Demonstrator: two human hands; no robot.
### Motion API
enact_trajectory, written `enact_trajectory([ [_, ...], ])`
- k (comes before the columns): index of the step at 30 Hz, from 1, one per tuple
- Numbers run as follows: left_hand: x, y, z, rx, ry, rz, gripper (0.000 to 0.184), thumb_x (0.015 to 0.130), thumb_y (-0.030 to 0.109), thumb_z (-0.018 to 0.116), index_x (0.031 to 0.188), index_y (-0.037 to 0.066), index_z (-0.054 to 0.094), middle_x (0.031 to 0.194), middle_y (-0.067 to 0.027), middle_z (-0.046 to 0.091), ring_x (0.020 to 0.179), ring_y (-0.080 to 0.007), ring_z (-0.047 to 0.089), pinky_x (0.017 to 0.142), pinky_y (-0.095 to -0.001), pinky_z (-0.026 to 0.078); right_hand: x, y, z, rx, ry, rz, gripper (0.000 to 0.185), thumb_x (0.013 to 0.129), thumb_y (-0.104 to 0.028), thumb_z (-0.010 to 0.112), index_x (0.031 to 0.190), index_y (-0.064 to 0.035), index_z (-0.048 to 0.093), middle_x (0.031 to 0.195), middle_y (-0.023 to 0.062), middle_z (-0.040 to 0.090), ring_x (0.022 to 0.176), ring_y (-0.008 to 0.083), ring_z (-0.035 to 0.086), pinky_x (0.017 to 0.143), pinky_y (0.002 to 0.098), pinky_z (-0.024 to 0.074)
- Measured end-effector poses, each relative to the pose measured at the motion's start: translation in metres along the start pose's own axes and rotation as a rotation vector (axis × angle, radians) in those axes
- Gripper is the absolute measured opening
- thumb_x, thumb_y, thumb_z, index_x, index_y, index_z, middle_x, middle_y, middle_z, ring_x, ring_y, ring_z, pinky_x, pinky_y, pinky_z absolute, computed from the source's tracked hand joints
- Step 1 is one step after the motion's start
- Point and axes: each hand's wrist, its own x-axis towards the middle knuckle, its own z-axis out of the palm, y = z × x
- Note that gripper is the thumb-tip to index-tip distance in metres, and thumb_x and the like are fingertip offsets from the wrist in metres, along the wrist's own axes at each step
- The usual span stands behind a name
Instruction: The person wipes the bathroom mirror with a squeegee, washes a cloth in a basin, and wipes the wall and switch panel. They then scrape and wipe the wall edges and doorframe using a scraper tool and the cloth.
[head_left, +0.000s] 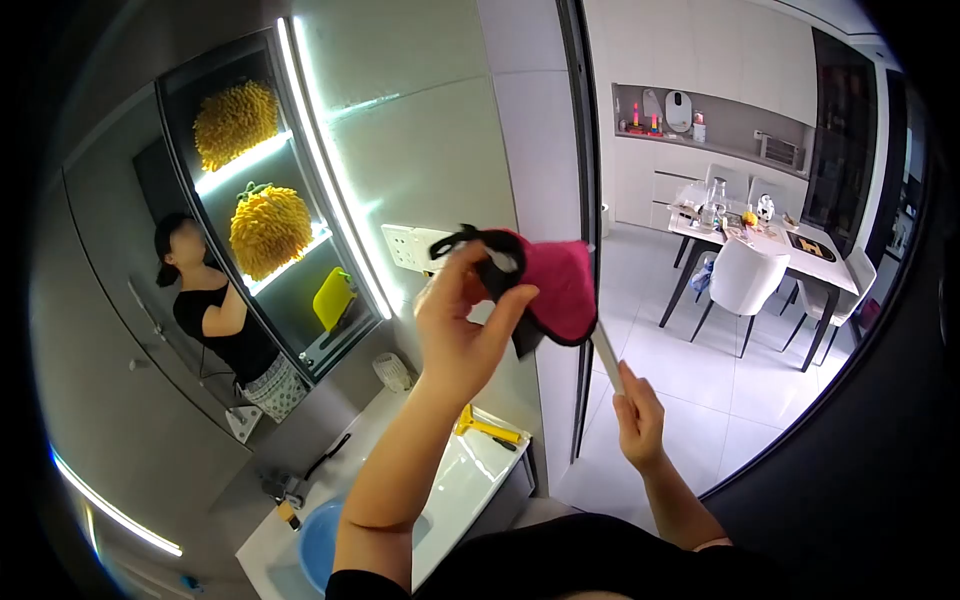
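Observation:
Raised in front of me is a pink cloth pad [562, 290] with black edging and a black loop. My left hand [462, 320] pinches the black part at its left end, thumb and fingers closed. Below and to the right, my right hand [638, 412] is wrapped round a pale, slim stick [606, 352]. The stick's upper end reaches the lower edge of the pad; how the two are joined is hidden.
A white washbasin counter [465, 490] bears a yellow-handled tool [490, 430] and a blue basin [318, 535]. Yellow shaggy balls [270, 232] hang by a lit mirror cabinet. A wall socket [408, 246] is behind my left hand. Beyond the door frame [584, 200] stands a dining table [780, 250].

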Motion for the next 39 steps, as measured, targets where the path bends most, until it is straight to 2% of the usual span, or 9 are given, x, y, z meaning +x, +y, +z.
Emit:
enact_trajectory([
  [1, -0.003, -0.002, -0.007, -0.007, -0.004, 0.003, 0.034, 0.081, 0.001, 0.072, 0.111, -0.006, 0.057, 0.092, -0.0088, 0.065, 0.080, -0.0131, 0.065, 0.073, -0.0259, 0.053, 0.003, -0.004, 0.002, -0.058, 0.052, -0.015, 0.043, 0.087, 0.005, 0.054, 0.130, 0.0065, 0.051, 0.075, 0.0059, 0.052, 0.064, 0.0145, 0.047, 0.060, 0.0264, 0.0398],
  [4, -0.009, -0.012, -0.022, -0.075, -0.099, -0.203, 0.044, 0.085, -0.006, 0.062, 0.128, -0.003, 0.051, 0.113, -0.0081, 0.059, 0.104, -0.0166, 0.059, 0.085, -0.0265, 0.049, 0.019, -0.009, 0.011, -0.093, 0.020, 0.064, 0.045, 0.088, 0.003, 0.056, 0.133, -0.0001, 0.051, 0.073, 0.0066, 0.051, 0.064, 0.0155, 0.047, 0.060, 0.0271, 0.0408],
  [8, -0.022, -0.023, -0.029, -0.101, -0.140, -0.272, 0.048, 0.085, -0.006, 0.061, 0.131, 0.000, 0.050, 0.132, -0.0122, 0.052, 0.117, -0.0227, 0.055, 0.088, -0.0280, 0.049, 0.035, 0.004, 0.029, -0.112, 0.003, 0.096, 0.047, 0.091, -0.003, 0.055, 0.137, -0.0058, 0.047, 0.071, 0.0082, 0.050, 0.062, 0.0169, 0.048, 0.061, 0.0285, 0.0421],
  [11, -0.023, -0.023, -0.035, -0.034, -0.135, -0.276, 0.053, 0.084, -0.003, 0.063, 0.134, 0.004, 0.048, 0.129, -0.0122, 0.051, 0.118, -0.0253, 0.055, 0.087, -0.0340, 0.053, 0.063, 0.008, 0.033, -0.122, 0.027, 0.058, 0.047, 0.093, -0.006, 0.054, 0.139, -0.0058, 0.044, 0.070, 0.0091, 0.050, 0.060, 0.0175, 0.048, 0.060, 0.0293, 0.0425],
  [15, -0.011, -0.015, -0.033, 0.009, -0.163, -0.280, 0.051, 0.084, 0.001, 0.065, 0.132, 0.005, 0.048, 0.131, -0.0106, 0.049, 0.120, -0.0253, 0.052, 0.087, -0.0343, 0.052, 0.125, -0.010, 0.027, -0.112, 0.027, -0.021, 0.046, 0.094, -0.008, 0.053, 0.139, -0.0044, 0.043, 0.069, 0.0089, 0.048, 0.059, 0.0149, 0.048, 0.058, 0.0281, 0.0421],
  [20, 0.000, -0.021, -0.021, 0.088, -0.184, -0.327, 0.045, 0.087, 0.005, 0.062, 0.130, 0.004, 0.047, 0.136, -0.0091, 0.046, 0.122, -0.0217, 0.048, 0.084, -0.0289, 0.046, 0.213, -0.033, 0.006, 0.160, -0.073, 0.142, 0.044, 0.096, -0.017, 0.052, 0.138, -0.0037, 0.044, 0.063, 0.0030, 0.048, 0.051, 0.0089, 0.045, 0.050, 0.0263, 0.0406],
  [23, 0.008, -0.031, -0.003, 0.107, -0.145, -0.288, 0.045, 0.087, 0.011, 0.062, 0.129, 0.004, 0.048, 0.138, -0.0095, 0.045, 0.125, -0.0220, 0.046, 0.088, -0.0314, 0.045, 0.275, -0.051, -0.026, 0.216, -0.144, 0.218, 0.037, 0.098, -0.024, 0.049, 0.130, -0.0045, 0.053, 0.067, 0.0035, 0.050, 0.040, 0.0079, 0.044, 0.036, 0.0238, 0.0364],
  [26, 0.018, -0.043, 0.019, 0.135, -0.104, -0.200, 0.043, 0.087, 0.015, 0.064, 0.127, 0.008, 0.051, 0.137, -0.0116, 0.046, 0.126, -0.0252, 0.046, 0.093, -0.0378, 0.045, 0.334, -0.051, -0.056, 0.268, -0.192, 0.227, 0.027, 0.098, -0.028, 0.046, 0.097, -0.0026, 0.056, 0.068, 0.0040, 0.051, 0.042, 0.0080, 0.044, 0.036, 0.0248, 0.0347],
  [39, 0.045, -0.040, 0.066, 0.284, -0.008, -0.094, 0.040, 0.085, 0.019, 0.064, 0.123, 0.009, 0.054, 0.139, -0.0157, 0.043, 0.125, -0.0284, 0.045, 0.097, -0.0423, 0.041, 0.460, -0.078, -0.073, 0.432, -0.205, 0.012, 0.025, 0.095, -0.025, 0.050, 0.093, -0.0013, 0.058, 0.068, 0.0070, 0.051, 0.037, 0.0101, 0.041, 0.036, 0.0261, 0.0303],
])
